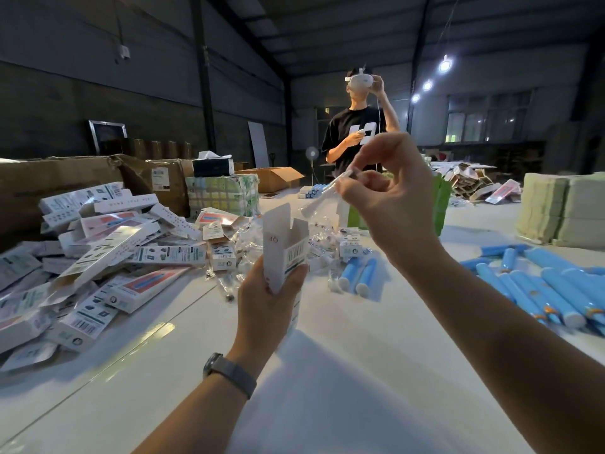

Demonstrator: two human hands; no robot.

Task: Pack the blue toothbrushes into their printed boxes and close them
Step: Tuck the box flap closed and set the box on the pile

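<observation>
My left hand [268, 299] holds a white printed box [286, 247] upright, its top flaps open. Above and to the right of the box, my right hand [396, 194] pinches a small white brush head in a clear wrapper [322, 196], tilted down toward the box opening. Two blue toothbrush handles [358, 273] lie on the white table [327, 371] just right of the box. Several more blue handles [540, 286] lie in a heap at the far right. A pile of printed boxes [108, 253] covers the left of the table.
Small clear bags of parts [248, 237] lie behind the held box. Cardboard cartons [65, 181] stand at the back left, a stack of pale flat cardboard [563, 208] at the right. A person in a black shirt with a headset [360, 126] stands across the table.
</observation>
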